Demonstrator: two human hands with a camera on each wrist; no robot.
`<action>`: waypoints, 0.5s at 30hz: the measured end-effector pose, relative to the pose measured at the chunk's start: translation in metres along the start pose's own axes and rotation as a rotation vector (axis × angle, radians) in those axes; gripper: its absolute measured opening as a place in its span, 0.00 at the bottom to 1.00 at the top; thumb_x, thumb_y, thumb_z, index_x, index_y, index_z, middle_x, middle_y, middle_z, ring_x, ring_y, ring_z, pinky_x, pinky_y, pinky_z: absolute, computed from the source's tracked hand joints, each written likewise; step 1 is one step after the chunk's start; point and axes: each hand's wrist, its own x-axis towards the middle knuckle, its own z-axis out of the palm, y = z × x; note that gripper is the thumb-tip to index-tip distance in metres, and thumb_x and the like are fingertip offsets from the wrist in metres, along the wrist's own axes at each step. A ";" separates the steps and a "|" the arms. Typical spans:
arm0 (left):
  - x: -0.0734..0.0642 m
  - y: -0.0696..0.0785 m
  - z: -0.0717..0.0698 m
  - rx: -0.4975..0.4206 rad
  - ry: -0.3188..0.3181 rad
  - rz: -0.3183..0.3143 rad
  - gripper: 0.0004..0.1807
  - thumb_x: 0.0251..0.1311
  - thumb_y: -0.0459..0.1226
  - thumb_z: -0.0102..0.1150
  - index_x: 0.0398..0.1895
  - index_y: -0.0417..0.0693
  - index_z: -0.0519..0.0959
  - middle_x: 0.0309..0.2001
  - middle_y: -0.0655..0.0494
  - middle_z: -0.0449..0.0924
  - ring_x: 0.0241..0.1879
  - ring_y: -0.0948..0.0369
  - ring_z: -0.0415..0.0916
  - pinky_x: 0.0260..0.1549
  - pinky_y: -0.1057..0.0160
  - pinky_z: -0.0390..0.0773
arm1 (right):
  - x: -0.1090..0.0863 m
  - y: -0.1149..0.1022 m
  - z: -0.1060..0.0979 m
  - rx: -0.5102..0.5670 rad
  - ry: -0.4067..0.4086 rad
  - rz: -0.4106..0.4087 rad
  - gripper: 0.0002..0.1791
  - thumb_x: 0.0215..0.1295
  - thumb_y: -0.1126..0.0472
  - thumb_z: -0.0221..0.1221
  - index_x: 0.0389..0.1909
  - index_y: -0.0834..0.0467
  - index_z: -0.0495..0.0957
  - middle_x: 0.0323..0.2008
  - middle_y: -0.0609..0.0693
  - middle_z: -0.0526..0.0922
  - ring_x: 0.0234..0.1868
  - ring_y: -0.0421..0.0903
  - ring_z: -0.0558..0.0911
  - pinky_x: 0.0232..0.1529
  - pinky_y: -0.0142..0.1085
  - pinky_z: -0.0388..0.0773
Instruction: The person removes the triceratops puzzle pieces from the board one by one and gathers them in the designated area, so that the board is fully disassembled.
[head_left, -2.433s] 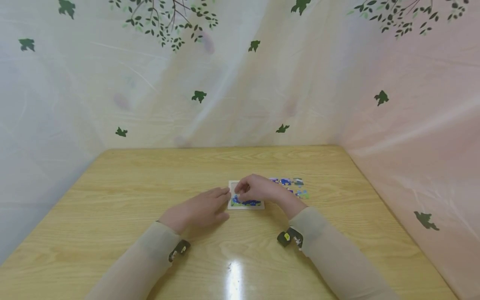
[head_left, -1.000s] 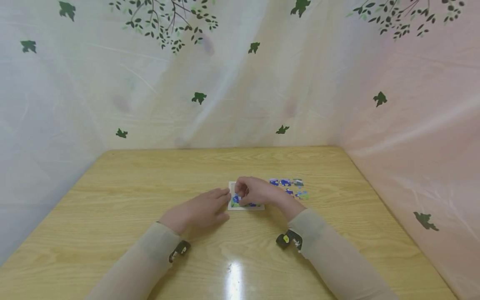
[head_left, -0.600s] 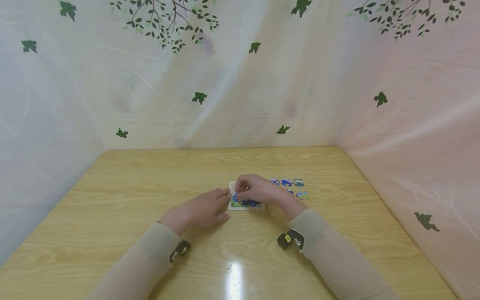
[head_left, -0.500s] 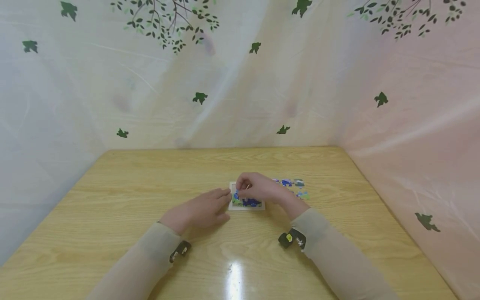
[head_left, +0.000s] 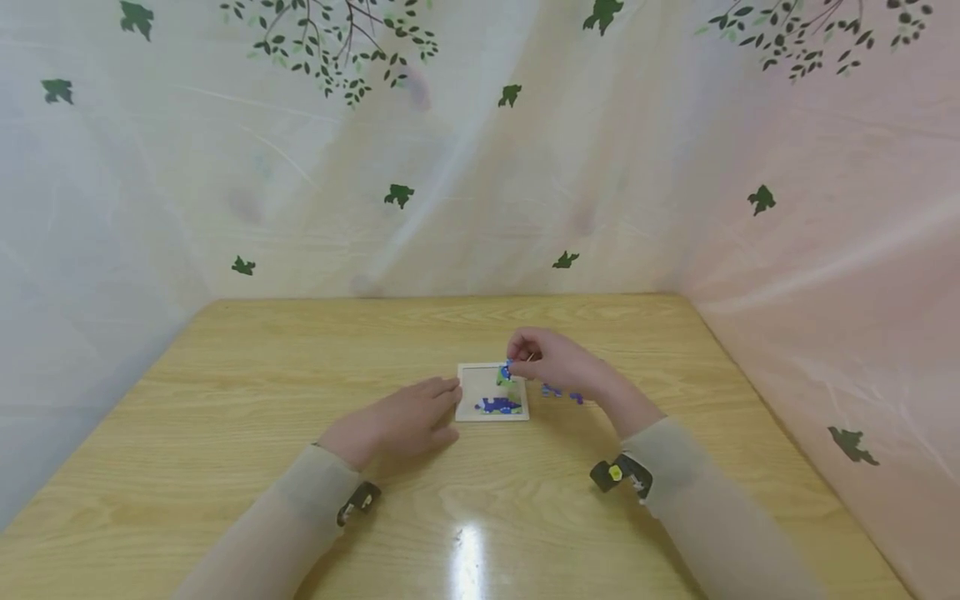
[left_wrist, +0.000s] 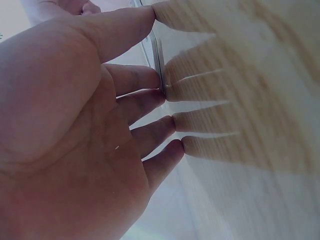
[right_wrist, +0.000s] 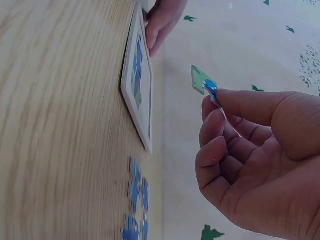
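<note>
Since the earlier head frames, the right hand (head_left: 558, 362) has shifted rightward and away from the wearer, from over the middle of the framed tray (head_left: 480, 383) to above its far right corner. A green-and-blue puzzle piece (right_wrist: 201, 82) has moved with it, exposing the pale base at the tray's near left corner. Grip of the right hand: closed, thumb and index finger pinching the puzzle piece at its blue end, raised clear of the tray and tilted. Left hand (head_left: 390, 421): unmoved, fingers extended, fingertips at the left edge of the tray, grip not closed around anything. Blue pieces (head_left: 501, 406) lie together inside the tray along its near side. Loose pieces (right_wrist: 134, 190) lie flat on the bench (head_left: 247, 400) just beside the tray, to its right, partly hidden by the right hand in the head view.
</note>
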 end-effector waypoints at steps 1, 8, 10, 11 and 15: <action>0.000 0.000 0.000 0.002 -0.001 0.000 0.38 0.84 0.47 0.56 0.85 0.34 0.61 0.86 0.38 0.56 0.85 0.39 0.54 0.85 0.42 0.54 | -0.002 0.003 -0.002 -0.001 0.004 0.002 0.05 0.81 0.62 0.65 0.50 0.57 0.80 0.43 0.51 0.84 0.45 0.48 0.81 0.47 0.40 0.80; 0.000 -0.001 0.001 0.007 -0.014 -0.010 0.38 0.85 0.48 0.54 0.87 0.36 0.60 0.87 0.40 0.55 0.86 0.41 0.51 0.86 0.44 0.51 | -0.017 0.023 -0.014 -0.032 0.006 0.033 0.05 0.81 0.61 0.65 0.50 0.57 0.80 0.41 0.50 0.82 0.41 0.48 0.79 0.43 0.40 0.80; 0.000 0.000 0.000 0.004 -0.011 -0.009 0.38 0.85 0.48 0.54 0.86 0.35 0.60 0.87 0.40 0.55 0.86 0.41 0.51 0.86 0.44 0.52 | -0.021 0.027 -0.017 -0.045 0.002 0.040 0.05 0.81 0.61 0.65 0.50 0.57 0.80 0.39 0.50 0.82 0.39 0.48 0.79 0.42 0.41 0.80; 0.000 0.000 0.000 0.004 -0.012 -0.009 0.38 0.85 0.48 0.54 0.86 0.36 0.60 0.87 0.40 0.55 0.86 0.41 0.51 0.86 0.44 0.52 | -0.023 0.029 -0.018 -0.047 -0.001 0.044 0.05 0.81 0.61 0.65 0.50 0.57 0.80 0.39 0.50 0.83 0.39 0.48 0.79 0.42 0.41 0.79; -0.001 0.001 -0.001 -0.004 -0.006 -0.002 0.37 0.85 0.47 0.55 0.86 0.34 0.61 0.87 0.38 0.55 0.86 0.40 0.52 0.85 0.43 0.53 | -0.029 0.035 -0.022 -0.035 -0.029 0.042 0.06 0.80 0.63 0.65 0.50 0.59 0.79 0.38 0.51 0.84 0.38 0.48 0.79 0.41 0.39 0.79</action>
